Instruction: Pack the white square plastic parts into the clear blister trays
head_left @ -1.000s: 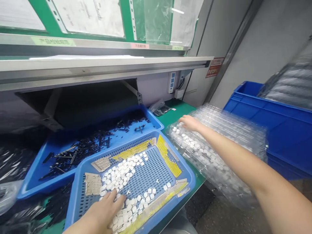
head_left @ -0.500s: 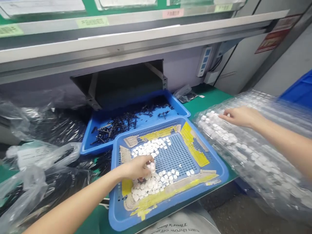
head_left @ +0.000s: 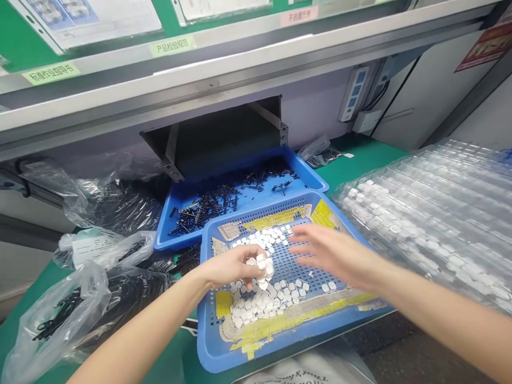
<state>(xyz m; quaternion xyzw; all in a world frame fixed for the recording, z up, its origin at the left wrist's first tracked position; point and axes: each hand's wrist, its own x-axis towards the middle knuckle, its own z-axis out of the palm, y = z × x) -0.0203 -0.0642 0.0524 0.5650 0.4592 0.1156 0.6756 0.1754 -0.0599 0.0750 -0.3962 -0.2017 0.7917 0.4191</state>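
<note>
A heap of small white square caps (head_left: 256,306) lies in the perforated blue basket (head_left: 208,349), with more caps along its back. My left hand (head_left: 236,265) is closed around a handful of white caps (head_left: 262,269), held just above the heap. Over the right half of the basket, my right hand (head_left: 320,248) has its fingers stretched out and apart, with nothing seen in them; it is slightly blurred. Right of the basket lies a clear plastic blister tray (head_left: 436,197), and white caps fill several of its pockets along the near left side.
Behind the basket stands a blue tray (head_left: 320,184) of small black parts (head_left: 212,205). Plastic bags with black parts (head_left: 96,304) lie at the left. A metal shelf edge (head_left: 224,80) runs above, and a power strip (head_left: 354,95) hangs on the wall.
My right hand has moved left from the blister tray to over the basket and its fingers have spread. My left hand has lifted a handful of caps off the heap. The view has shifted.
</note>
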